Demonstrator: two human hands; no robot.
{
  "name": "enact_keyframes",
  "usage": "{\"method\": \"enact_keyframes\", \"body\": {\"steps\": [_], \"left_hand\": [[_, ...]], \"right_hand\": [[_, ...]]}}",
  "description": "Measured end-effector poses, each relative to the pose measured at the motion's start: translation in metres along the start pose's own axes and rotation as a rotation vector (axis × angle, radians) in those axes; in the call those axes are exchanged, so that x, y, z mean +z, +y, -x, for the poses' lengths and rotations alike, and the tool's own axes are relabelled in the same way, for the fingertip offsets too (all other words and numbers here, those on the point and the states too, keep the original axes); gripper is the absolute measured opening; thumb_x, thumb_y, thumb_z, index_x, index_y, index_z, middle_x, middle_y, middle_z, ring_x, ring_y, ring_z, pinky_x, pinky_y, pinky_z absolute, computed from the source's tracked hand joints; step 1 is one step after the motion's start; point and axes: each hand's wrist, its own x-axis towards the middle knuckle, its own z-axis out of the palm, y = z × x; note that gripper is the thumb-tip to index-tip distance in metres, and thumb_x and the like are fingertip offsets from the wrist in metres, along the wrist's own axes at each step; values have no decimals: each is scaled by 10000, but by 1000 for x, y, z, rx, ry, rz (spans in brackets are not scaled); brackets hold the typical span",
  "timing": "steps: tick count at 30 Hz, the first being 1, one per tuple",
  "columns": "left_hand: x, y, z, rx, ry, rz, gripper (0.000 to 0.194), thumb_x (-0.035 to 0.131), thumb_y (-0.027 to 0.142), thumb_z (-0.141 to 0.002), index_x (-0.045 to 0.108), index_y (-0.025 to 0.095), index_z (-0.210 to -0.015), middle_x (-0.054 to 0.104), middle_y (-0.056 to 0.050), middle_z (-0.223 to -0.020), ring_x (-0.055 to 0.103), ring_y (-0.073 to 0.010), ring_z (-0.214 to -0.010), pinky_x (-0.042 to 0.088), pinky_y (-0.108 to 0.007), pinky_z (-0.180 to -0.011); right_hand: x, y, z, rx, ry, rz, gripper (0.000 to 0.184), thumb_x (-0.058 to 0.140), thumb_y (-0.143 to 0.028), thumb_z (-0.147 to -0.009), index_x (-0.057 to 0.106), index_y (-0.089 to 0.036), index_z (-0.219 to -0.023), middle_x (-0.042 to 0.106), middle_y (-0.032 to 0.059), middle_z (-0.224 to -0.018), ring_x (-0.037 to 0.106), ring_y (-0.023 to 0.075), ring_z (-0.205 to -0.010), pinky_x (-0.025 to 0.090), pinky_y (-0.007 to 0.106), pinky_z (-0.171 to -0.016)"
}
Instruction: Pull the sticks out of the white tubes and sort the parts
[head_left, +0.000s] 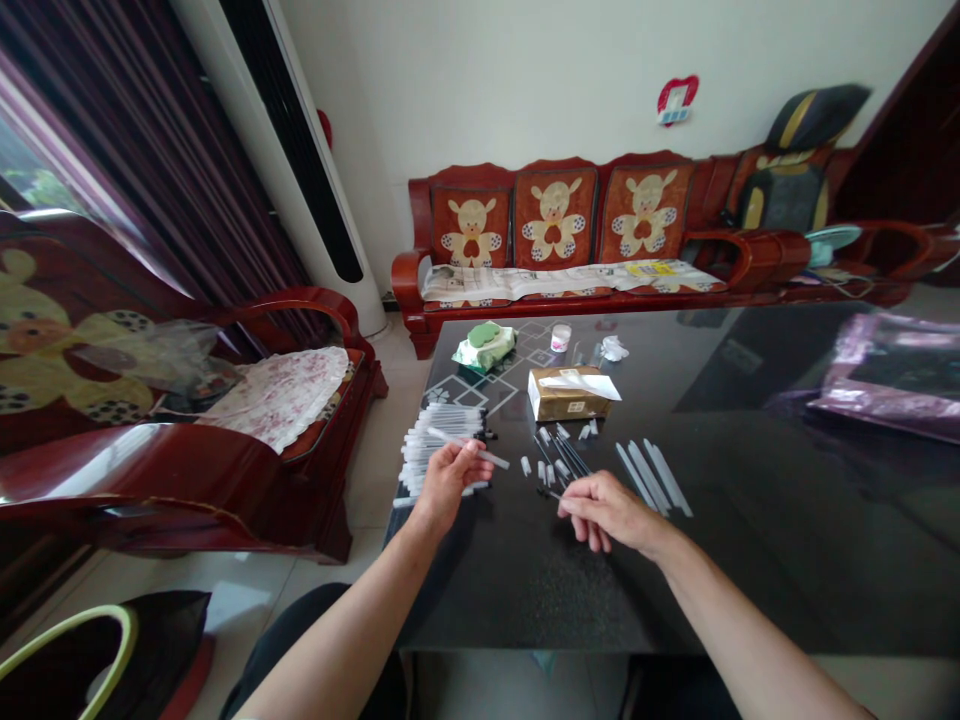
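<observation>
My left hand point(450, 478) is closed on a clear pen barrel point(487, 456), held just above the black table point(750, 520) beside a pile of white pen barrels point(439, 440). My right hand point(607, 510) pinches a thin dark pen refill point(547, 492) at its left tip, low over the table. Loose dark refills point(566, 450) and small clear caps point(544, 468) lie between the hands. A few clear barrels point(652, 475) rest to the right of my right hand.
A brown cardboard box point(568, 393), a green wipes pack point(484, 347) and a small white jar point(560, 338) sit farther back. A purple bag point(892, 375) lies at the table's right. Red wooden sofas stand behind point(555, 230) and to the left point(187, 440).
</observation>
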Motion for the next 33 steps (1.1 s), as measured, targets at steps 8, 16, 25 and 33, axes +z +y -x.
{"method": "enact_keyframes", "body": {"steps": [8,16,25,33], "left_hand": [[-11,12,-5,73,95,63,320,714,383,-711,632,102,-840,644,-30,-657,628,-112,-601,523,-222,-615],[17,-4,16,-57,-164,-65,328,711,405,-709,680,102,-833,618,-38,-669,572,-102,-567,493,-213,-555],[26,-14,23,-104,-327,-95,327,721,341,-714,679,111,-943,594,-19,-650,503,-72,-517,421,-181,-486],[17,-3,16,-30,-248,-18,294,646,384,-784,684,114,-897,614,-30,-693,531,-76,-552,435,-192,-542]], "right_hand": [[-36,16,-3,152,596,746,299,459,-272,-813,563,-176,-550,626,65,-584,569,147,-524,308,246,-458],[-12,7,-7,-24,631,723,362,420,-429,-862,596,-193,-652,637,73,-627,597,174,-604,359,265,-542],[48,-6,-8,-57,-47,-279,437,484,-553,-814,581,-128,-850,606,0,-556,534,97,-378,365,178,-334],[51,-9,-5,3,-137,-455,450,493,-555,-815,587,-120,-881,636,21,-580,562,103,-394,393,171,-344]]}}
